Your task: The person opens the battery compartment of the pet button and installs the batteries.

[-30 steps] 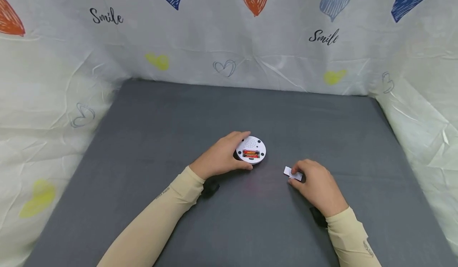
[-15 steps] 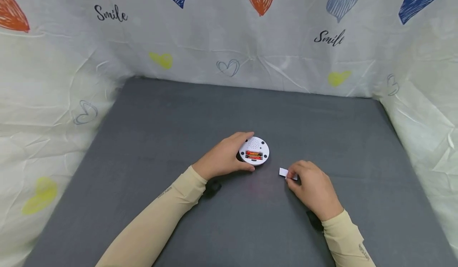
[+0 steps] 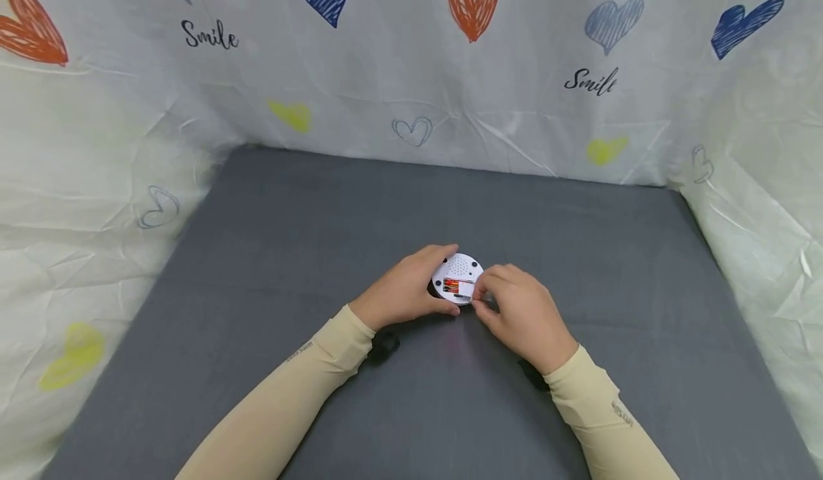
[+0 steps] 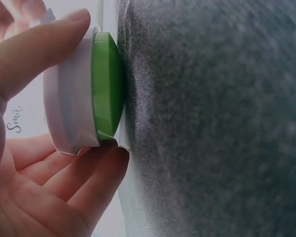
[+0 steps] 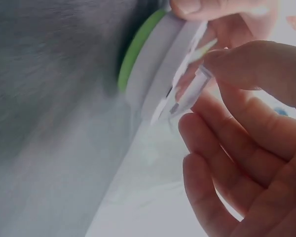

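My left hand [image 3: 408, 285] grips a round white battery-powered device [image 3: 459, 265] from its left side, thumb and fingers on opposite edges. The device lies upside down, its green domed top [image 4: 106, 86] against the cloth in the left wrist view. Its underside has speaker holes, dark round feet and an uncovered compartment with red-and-black batteries [image 3: 449, 286]. Between thumb and fingertips my right hand [image 3: 524, 316] pinches a small white battery cover [image 3: 466, 289]. This cover overlaps the right part of the compartment, and appears tilted against the underside in the right wrist view [image 5: 192, 91].
A dark grey cloth [image 3: 334, 216] covers the table. White curtains [image 3: 514, 58] printed with hearts and "Smile" hang at the back and both sides. Black wrist cameras sit under both wrists.
My right hand has carried the battery cover leftward from beside the device to its battery compartment. The left hand keeps its grip on the device. The head view has shifted slightly.
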{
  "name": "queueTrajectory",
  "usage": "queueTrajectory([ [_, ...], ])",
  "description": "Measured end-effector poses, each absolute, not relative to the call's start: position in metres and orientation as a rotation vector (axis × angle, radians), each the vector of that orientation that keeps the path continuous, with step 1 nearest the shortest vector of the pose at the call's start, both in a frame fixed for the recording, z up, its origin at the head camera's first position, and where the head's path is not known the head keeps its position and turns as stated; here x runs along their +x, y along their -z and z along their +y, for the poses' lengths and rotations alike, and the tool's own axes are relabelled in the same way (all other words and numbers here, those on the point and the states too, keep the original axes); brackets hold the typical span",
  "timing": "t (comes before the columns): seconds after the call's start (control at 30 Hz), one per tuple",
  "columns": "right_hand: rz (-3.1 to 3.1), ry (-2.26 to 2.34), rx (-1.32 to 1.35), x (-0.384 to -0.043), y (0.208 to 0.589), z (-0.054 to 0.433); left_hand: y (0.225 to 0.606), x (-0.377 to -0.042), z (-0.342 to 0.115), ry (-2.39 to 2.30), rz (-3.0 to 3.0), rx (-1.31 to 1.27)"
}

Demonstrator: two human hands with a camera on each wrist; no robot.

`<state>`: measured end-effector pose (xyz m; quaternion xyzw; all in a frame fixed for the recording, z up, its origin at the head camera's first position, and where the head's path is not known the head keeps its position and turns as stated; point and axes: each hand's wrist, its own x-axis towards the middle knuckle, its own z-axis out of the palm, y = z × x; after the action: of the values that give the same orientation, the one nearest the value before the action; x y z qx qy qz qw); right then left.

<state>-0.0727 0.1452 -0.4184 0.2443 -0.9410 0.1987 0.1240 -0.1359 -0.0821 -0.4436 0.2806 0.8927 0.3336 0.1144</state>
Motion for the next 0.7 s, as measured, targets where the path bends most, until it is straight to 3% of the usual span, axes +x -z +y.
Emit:
queueTrajectory([
  [0.23,-2.744,-0.594,0.780,-0.088,0.424,0.127,0.443,-0.136,-0.084,-0.984,2.600,0.835],
  [0.7,-2.779,-0.704,0.671,-0.090,0.434,0.128,0.449,-0.139,-0.081,-0.989,2.615,0.843],
])
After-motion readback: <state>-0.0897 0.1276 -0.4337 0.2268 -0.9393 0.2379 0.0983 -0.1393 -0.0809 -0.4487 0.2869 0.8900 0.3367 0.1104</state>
